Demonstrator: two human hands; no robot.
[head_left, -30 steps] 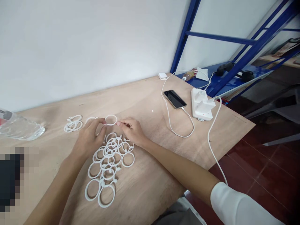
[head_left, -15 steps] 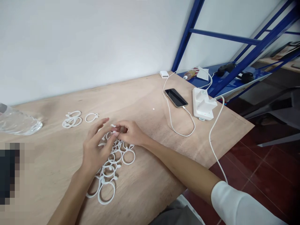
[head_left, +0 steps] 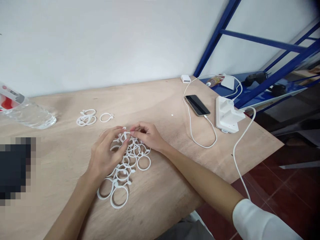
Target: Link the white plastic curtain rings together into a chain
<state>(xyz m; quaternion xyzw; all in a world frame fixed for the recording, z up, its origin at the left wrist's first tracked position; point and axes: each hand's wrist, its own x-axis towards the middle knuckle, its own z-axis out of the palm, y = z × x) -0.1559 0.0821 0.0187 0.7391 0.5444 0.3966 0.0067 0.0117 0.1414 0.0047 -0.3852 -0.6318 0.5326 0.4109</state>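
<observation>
White plastic rings with small knobbed tabs lie in an overlapping, seemingly linked cluster (head_left: 119, 197) on the wooden table. At the far end of that cluster, a white plastic ring (head_left: 125, 136) is between the fingertips of my left hand (head_left: 105, 151), thumb below and fingers above. My right hand (head_left: 149, 136) pinches the same ring's right side with thumb and forefinger. My fingers hide part of the ring and some rings underneath. Beyond my left hand lie a small pile of loose rings (head_left: 86, 120) and one single ring (head_left: 106, 117).
A clear plastic bottle (head_left: 37, 115) lies at the left, beside a blurred-out dark patch. To the right are a phone (head_left: 198, 105) on a white cable, a white power strip (head_left: 222, 116) and a small white charger (head_left: 185, 79). A blue metal frame (head_left: 215, 36) stands behind the table's right corner.
The view has shifted, so the table things appear further right. My left fingers have come down and closed in on the ring, and my right hand stays at its side.
</observation>
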